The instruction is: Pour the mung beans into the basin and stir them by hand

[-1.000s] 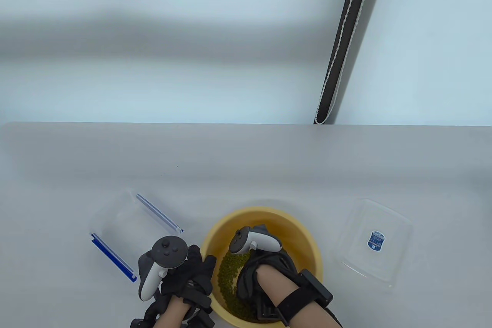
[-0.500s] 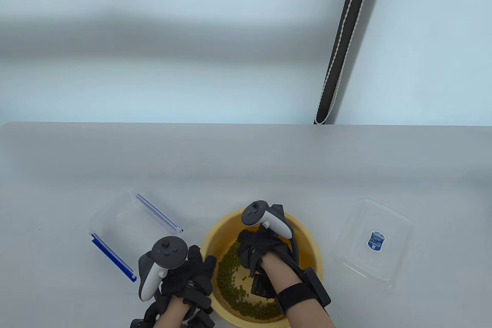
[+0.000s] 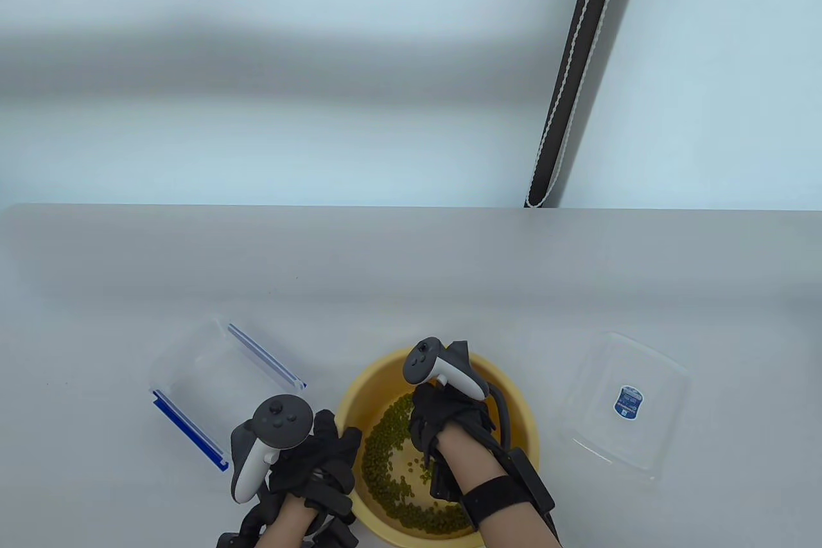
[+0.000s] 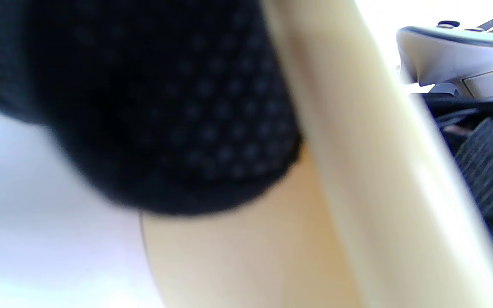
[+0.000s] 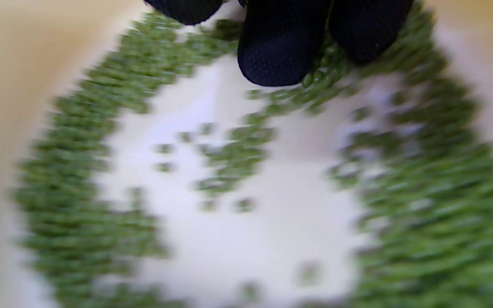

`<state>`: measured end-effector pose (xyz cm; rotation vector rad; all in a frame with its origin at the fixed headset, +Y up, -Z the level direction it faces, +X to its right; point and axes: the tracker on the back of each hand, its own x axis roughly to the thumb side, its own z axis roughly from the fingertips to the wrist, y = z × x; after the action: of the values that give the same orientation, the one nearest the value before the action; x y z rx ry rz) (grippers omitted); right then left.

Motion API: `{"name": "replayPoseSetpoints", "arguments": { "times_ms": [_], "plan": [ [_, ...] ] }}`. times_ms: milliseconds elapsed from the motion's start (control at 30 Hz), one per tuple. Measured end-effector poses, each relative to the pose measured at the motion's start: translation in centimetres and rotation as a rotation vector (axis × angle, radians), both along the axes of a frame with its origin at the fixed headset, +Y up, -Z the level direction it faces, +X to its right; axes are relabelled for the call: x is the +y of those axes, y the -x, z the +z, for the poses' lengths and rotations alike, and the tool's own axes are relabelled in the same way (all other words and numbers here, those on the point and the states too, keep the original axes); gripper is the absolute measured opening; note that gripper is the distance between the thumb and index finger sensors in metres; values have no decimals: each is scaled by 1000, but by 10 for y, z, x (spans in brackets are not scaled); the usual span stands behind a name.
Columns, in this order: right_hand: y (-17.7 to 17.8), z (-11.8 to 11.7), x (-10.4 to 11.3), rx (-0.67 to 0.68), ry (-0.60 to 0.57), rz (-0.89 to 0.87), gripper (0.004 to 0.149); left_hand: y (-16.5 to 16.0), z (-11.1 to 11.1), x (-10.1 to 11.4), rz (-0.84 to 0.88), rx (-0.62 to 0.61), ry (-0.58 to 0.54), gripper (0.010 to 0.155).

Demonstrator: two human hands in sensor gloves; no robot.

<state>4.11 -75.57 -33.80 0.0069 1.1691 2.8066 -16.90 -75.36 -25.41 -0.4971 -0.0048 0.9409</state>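
From the table view, the yellow basin (image 3: 514,394) sits on the pale surface (image 3: 411,272) near the bottom edge, at about 6 o'clock of the frame, with the mung beans (image 3: 385,439) lying inside it, heaped along its 9 o'clock and 6 o'clock sides and leaving a bare patch in the middle. The right hand (image 3: 446,423) reaches down into the basin from 5 o'clock, a tracker (image 3: 440,371) strapped to its back; its fingers are down among the beans, pinching nothing that can be seen. The left hand (image 3: 321,458) rests at the basin's 9 o'clock rim with its fingers curled over the edge, gripping it, and carries a second tracker (image 3: 270,439). A clear container (image 3: 192,355) with blue clips lies at the basin's 10 o'clock, well apart, and a clear lid (image 3: 626,403) with a blue label lies at 3 o'clock. A dark strap (image 3: 571,66) hangs against the wall behind. In the left wrist view, blurred, a dark gloved fingertip lies against the basin's cream outer wall (image 4: 357,171), touching it, while the right hand's tracker (image 4: 456,55) shows at 2 o'clock. In the right wrist view, three gloved fingertips (image 5: 278,47) come in at 12 o'clock, slightly spread and pressed into the beans (image 5: 426,205), which ring a bare pale floor (image 5: 263,239) of the basin.
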Motion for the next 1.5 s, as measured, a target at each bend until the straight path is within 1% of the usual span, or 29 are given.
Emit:
{"name": "replayPoseSetpoints", "arguments": {
  "times_ms": [67, 133, 267, 333, 367, 400, 433, 467, 500, 567, 633, 667, 700, 733, 800, 833, 900, 1000, 1167, 1267, 1300, 1500],
  "plan": [
    [-6, 2, 1, 42, -37, 110, 55, 0, 0, 0, 0, 1, 0, 73],
    [-11, 4, 3, 57, -44, 149, 52, 0, 0, 0, 2, 2, 0, 73],
    [-17, 15, -2, 7, 87, 137, 52, 0, 0, 0, 0, 7, -3, 73],
    [-12, 22, -10, 25, 184, 100, 50, 0, 0, 0, 0, 9, -5, 73],
    [-6, 29, -16, 48, 282, 58, 49, 0, 0, 0, 1, 8, -4, 73],
    [2, 36, -18, 74, 331, 63, 49, 0, 0, 0, 3, 8, -4, 73],
    [8, 39, -20, 108, 345, 36, 48, 0, 0, 0, 3, 8, -4, 73],
    [18, 43, -23, 146, 369, -33, 48, 0, 0, 0, 2, 7, -5, 73],
    [29, 47, -26, 156, 435, -152, 48, 0, 0, 0, 2, 7, -5, 73],
    [40, 48, -27, 136, 510, -253, 47, 0, 0, 0, 0, 7, -6, 73],
    [47, 43, -25, 136, 503, -336, 47, 0, 0, -1, 0, 8, -6, 73],
    [51, 38, -23, 115, 514, -441, 48, 0, 0, -1, 2, 7, -4, 73],
    [50, 35, -22, 107, 506, -461, 49, 0, 0, -1, 2, 7, -4, 73],
    [48, 29, -21, 62, 487, -514, 51, 0, 0, -1, 2, 7, -5, 73],
    [41, 19, -18, -13, 422, -554, 53, 0, 0, -1, 4, 5, -4, 73],
    [38, 15, -16, -35, 384, -555, 55, 0, 0, -1, 4, 5, -4, 73],
    [26, 7, -12, -82, 274, -486, 57, 0, 0, -1, 6, 4, -3, 73],
    [17, 3, -9, -92, 213, -424, 57, 0, 0, -1, 7, 3, -3, 73],
    [13, 0, -8, -97, 183, -377, 58, 0, 0, -1, 7, 2, -3, 73],
    [12, -1, -6, -72, 116, -275, 58, 0, 1, -2, 9, 2, -3, 73],
    [11, -1, -5, -46, 88, -218, 58, 0, 1, -2, 10, 2, -3, 73],
    [0, 1, 0, 3, 16, -15, 57, 0, 1, -2, 12, 3, -3, 73]
  ]
}}
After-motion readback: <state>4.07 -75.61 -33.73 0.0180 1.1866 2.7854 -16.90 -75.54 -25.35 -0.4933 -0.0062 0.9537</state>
